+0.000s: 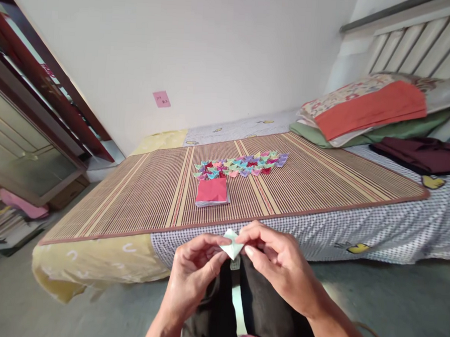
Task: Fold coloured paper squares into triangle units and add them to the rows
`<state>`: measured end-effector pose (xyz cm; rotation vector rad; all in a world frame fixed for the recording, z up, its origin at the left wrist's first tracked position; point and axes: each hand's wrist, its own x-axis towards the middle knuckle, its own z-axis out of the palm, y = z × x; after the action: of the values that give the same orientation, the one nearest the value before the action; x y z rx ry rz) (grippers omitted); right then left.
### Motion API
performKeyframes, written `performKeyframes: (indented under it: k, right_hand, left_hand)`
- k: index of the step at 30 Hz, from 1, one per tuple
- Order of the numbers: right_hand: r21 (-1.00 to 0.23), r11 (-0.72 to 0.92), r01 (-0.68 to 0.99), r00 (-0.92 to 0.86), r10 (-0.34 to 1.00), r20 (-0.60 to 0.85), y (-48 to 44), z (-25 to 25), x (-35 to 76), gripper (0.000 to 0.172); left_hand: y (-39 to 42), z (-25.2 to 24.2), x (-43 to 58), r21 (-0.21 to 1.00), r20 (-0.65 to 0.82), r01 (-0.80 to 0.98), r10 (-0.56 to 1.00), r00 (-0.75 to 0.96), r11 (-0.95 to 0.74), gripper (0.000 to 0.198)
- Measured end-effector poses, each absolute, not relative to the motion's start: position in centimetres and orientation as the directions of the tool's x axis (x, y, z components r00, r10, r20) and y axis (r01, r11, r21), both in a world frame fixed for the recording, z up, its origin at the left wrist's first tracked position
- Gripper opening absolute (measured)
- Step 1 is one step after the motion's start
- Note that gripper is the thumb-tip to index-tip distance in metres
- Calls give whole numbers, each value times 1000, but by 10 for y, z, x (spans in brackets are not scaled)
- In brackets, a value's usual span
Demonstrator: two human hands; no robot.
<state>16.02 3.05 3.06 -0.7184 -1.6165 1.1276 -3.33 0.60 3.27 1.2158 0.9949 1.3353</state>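
Observation:
A small pale green piece of folded paper [232, 245], diamond-shaped with a crease down its middle, is held up above my lap. My left hand [195, 270] pinches its left corner between thumb and fingers. On the opposite corner, the fingers of my right hand [276, 261] grip it, thumb below and index finger on top. Beyond my hands, a stack of square paper [212, 190] with a red sheet on top lies on the striped mat [148, 194]. Just behind the stack, many small colourful folded paper pieces [244, 164] sit in rows.
The mat covers a bed with a checked sheet [319, 234] hanging over its front edge. Pillows and folded bedding [371, 111] are piled at the right, near a dark maroon cloth [422, 153]. A pink note [161, 99] is on the wall. A cabinet [22, 143] stands at left.

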Motion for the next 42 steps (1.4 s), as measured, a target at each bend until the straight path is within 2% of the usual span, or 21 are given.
performKeyframes:
  k: [7,13,16,21,28,34,39,42]
  right_hand:
    - [-845,533,-36,-294,803,519,33,30,158,9]
    - [-776,631,-22,-272,743,612,35,30,151,11]
    - [-781,625,-21,-238,755,611,32,26,146,14]
    - [-798,603,-12,-165,786,596,28,20,138,16]
    - [-857,515,9,-97,854,512,25,20,132,19]
    - [-839,542,35,-111,837,536,26,21,135,17]
    - [-811,580,76,-119,813,571,28,21,137,16]
    - [-830,554,64,-96,831,548,29,21,137,15]
  left_hand:
    - [6,31,-34,969,195,-159,980,37,-187,10]
    - [5,28,-38,960,279,-19,959,-45,-280,6]
    - [4,27,-34,954,298,51,949,-99,-295,8]
    - [1,28,-21,964,267,31,947,-178,-266,14]
    - [-4,23,-10,943,333,91,901,-279,-320,13]
    - [-4,21,-12,965,264,52,932,-247,-259,18]
    - [-3,21,-10,978,163,-89,954,-253,-191,22]
    - [-3,21,-11,984,118,-109,969,-215,-144,26]
